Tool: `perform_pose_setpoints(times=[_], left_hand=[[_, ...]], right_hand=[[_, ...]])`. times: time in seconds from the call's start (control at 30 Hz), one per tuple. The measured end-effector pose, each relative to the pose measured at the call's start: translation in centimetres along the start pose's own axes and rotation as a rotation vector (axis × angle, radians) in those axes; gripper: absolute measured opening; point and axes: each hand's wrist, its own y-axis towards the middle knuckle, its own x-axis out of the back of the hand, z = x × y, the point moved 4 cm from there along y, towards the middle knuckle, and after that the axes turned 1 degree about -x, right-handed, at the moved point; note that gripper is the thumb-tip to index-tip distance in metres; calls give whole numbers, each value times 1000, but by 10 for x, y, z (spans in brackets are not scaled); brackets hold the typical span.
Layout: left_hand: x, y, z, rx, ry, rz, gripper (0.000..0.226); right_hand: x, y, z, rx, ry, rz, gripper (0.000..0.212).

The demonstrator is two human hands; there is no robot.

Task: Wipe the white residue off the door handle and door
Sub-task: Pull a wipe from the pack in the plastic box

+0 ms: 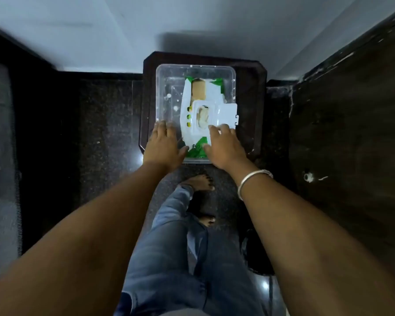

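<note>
A green and white pack of wet wipes (pixel 203 103) lies in a clear plastic tub (pixel 167 87) on a dark stool (pixel 251 71). The pack's lid (pixel 228 115) stands flipped open to the right, with a wipe showing in the opening. My left hand (pixel 163 144) rests flat on the tub's near left corner, its thumb against the pack. My right hand (pixel 224 147) lies on the near end of the pack, fingertips at the edge of the opening. A dark wooden door (pixel 351 133) with white smears stands on the right. A white-smeared round fitting (pixel 308 177) shows on it.
A white wall (pixel 146 30) rises behind the stool. The floor (pixel 105 124) is dark speckled stone. My jeans-clad legs and bare feet (pixel 198 183) stand just before the stool. A dark frame (pixel 5 156) runs down the left edge.
</note>
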Motion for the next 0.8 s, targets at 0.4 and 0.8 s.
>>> perform_pose_setpoints(times=[0.4, 0.8], left_hand=[[-30, 41, -25, -316, 209, -31, 77], [-38, 46, -22, -305, 159, -14, 72]], right_hand=[[-11, 61, -5, -241, 219, -204, 32], [-12, 70, 6, -260, 206, -368, 20]])
